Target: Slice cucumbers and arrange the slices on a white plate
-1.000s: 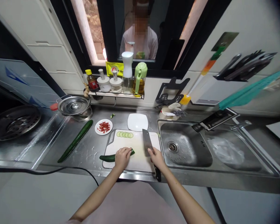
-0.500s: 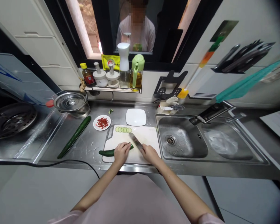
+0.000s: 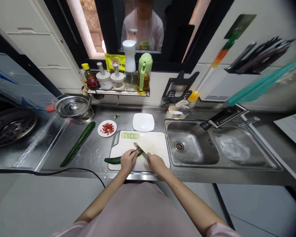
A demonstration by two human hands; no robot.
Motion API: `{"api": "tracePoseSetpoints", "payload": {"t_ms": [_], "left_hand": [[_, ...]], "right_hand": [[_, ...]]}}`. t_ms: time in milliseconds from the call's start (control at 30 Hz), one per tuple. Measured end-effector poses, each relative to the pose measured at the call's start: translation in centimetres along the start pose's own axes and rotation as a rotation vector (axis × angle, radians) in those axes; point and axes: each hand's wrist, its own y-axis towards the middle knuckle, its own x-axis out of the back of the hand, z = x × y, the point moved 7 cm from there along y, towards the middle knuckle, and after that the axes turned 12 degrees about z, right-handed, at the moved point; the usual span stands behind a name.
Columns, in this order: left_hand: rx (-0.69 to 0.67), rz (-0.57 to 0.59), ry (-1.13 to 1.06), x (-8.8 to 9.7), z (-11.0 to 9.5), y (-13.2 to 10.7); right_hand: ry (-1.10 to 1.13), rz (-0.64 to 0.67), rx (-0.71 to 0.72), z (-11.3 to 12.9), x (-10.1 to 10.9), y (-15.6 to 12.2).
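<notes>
My left hand (image 3: 128, 160) is closed over a dark green cucumber (image 3: 112, 160) that lies across the near part of a white cutting board (image 3: 123, 148). In my right hand (image 3: 157, 163) is the handle of a kitchen knife (image 3: 140, 150). Its blade points up and left, over the cucumber's cut right end, close to my left fingers. Whether the edge touches the cucumber I cannot tell. A row of overlapping cucumber slices (image 3: 130, 135) lies along the board's far left. Beyond the board sits a white square plate (image 3: 143, 122).
A second cucumber (image 3: 78, 144) and a small plate of chopped red pieces (image 3: 107, 128) lie to the left. A lidded steel pot (image 3: 74, 107) stands behind them. The sink (image 3: 192, 144) adjoins the board's right side. A black cable (image 3: 64, 170) runs along the counter's front.
The knife has shifted slightly left, and its blade now crosses nearer the cucumber's cut end. My left hand stays on the cucumber. The whole view has tilted a little.
</notes>
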Motion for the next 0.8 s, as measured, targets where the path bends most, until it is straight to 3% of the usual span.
{"api": "tracePoseSetpoints", "payload": {"t_ms": [800], "left_hand": [[0.004,-0.003,-0.007,0.20,-0.18,-0.03]], "right_hand": [[0.009,0.002,-0.013,0.27,-0.31,-0.38]]}}
